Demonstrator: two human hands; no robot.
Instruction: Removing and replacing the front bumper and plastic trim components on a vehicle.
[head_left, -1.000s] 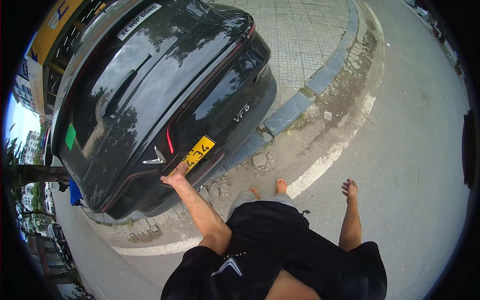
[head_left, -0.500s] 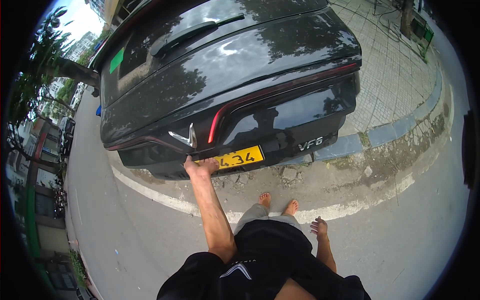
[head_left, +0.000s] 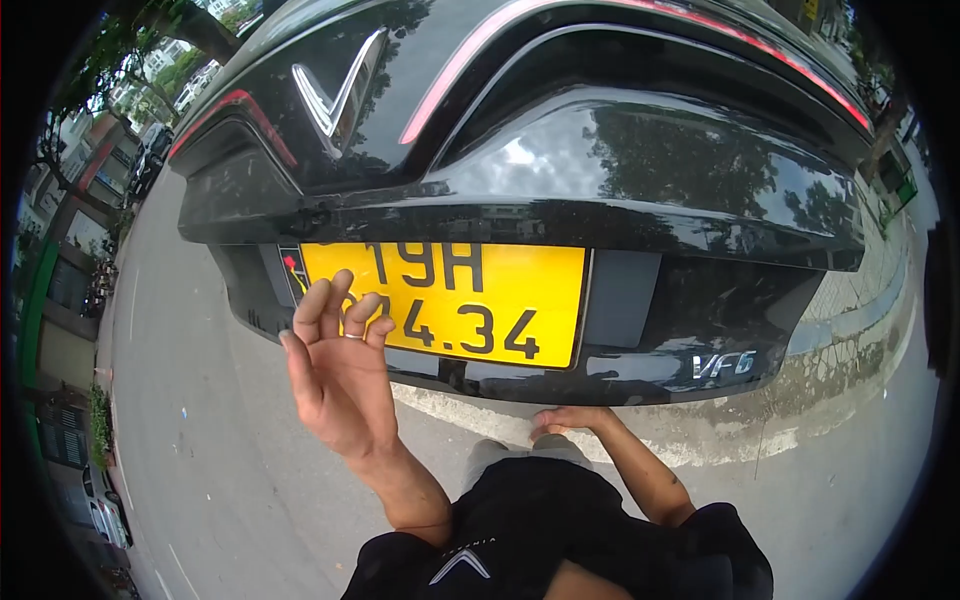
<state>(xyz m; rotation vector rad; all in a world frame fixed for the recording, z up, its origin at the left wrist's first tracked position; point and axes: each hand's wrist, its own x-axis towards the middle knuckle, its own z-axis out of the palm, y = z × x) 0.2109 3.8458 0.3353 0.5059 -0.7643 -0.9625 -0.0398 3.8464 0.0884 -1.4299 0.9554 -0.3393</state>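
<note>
Closer now than half a second ago, the black car's rear (head_left: 560, 150) fills the view.
Left hand (head_left: 335, 375) is raised, fingers loose and grasping nothing, just in front of the yellow plate's (head_left: 470, 300) left end; right hand (head_left: 560, 420), lower and released, sits under the bumper (head_left: 640, 370), above the road (head_left: 220, 470).

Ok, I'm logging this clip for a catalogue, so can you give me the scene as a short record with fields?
setting: outdoors, asphalt street with a painted white line
main thing: rear of a black car, seen close up
left hand: raised, open, fingers over the left edge of the yellow number plate; contact cannot be told
right hand: at the lower edge of the rear bumper
other details: ring on a left finger, chrome emblem
</note>
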